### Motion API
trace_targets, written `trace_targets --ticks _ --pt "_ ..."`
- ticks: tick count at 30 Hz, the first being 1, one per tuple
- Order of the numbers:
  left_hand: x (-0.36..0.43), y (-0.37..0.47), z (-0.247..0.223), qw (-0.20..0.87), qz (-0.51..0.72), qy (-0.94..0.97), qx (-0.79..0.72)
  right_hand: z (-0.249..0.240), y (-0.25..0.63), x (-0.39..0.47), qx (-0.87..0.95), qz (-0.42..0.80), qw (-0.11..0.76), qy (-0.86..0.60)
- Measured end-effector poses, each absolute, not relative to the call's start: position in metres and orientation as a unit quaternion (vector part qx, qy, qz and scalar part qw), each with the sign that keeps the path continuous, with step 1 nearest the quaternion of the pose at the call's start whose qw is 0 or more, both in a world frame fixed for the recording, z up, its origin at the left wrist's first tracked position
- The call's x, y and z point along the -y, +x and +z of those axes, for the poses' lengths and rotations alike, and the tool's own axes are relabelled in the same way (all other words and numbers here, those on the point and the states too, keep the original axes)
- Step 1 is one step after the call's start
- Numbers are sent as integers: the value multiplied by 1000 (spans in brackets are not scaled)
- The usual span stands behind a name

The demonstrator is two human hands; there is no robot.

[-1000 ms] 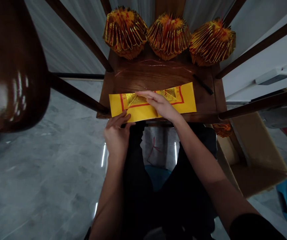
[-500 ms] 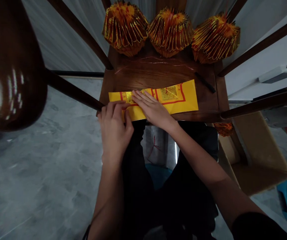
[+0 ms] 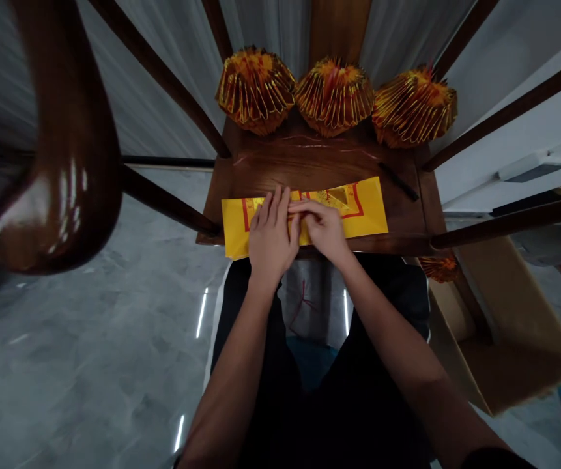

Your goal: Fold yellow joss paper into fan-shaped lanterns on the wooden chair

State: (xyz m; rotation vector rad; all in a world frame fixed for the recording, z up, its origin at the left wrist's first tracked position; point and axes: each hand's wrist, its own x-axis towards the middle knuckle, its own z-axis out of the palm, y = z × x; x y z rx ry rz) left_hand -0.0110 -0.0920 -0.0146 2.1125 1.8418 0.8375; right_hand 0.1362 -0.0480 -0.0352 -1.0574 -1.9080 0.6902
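A strip of yellow joss paper [image 3: 369, 207] with red borders and gold printing lies across the wooden chair seat, near its front edge. My left hand [image 3: 273, 238] rests on the left half of the strip, palm down, its fingers stretched out and the thumb by the right hand's fingers. Beside it, my right hand [image 3: 326, 229] has its fingers bent and drawn together at the middle of the paper, seemingly pinching it. Its fingertips partly hide behind the left hand. A triangular gold fold shows right of the right hand.
Three pleated gold-and-orange paper ornaments [image 3: 333, 98] stand along the back of the chair seat [image 3: 280, 163]. A thin dark stick [image 3: 398, 181] and reddish strings lie on the seat. An open cardboard box [image 3: 515, 312] is at right; a curved wooden armrest [image 3: 65, 202] rises at left.
My left hand has moved right, from the paper's left end onto its surface. My right hand has shifted right and gone from flat to bent fingers. The view has tilted slightly.
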Motion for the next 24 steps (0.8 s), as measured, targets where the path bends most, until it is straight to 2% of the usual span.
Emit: trace_targets --ticks 2,3,5,7,13,17,20,22,24 --pt "91 -9 -16 90 268 719 -635 -24 155 57 668 170 501 -523" --pt "90 -8 -17 81 262 720 -637 -18 166 62 635 102 517 -564" --pt "89 -8 -19 68 258 723 -637 -9 185 69 590 5 509 -627" --pt "88 -8 -20 64 260 725 -635 -6 198 74 576 -29 483 -659" --pt "89 -10 -24 46 274 720 -636 -21 203 81 632 30 436 -640" --pt "88 -11 -25 39 276 722 -633 -24 214 82 644 32 341 -684" --pt "88 -11 -25 39 279 723 -631 -21 229 79 623 113 292 -717" --pt "88 -10 -24 42 281 722 -631 -13 235 77 605 186 321 -704" --pt "89 -9 -22 50 280 719 -634 -1 230 77 599 209 386 -670"
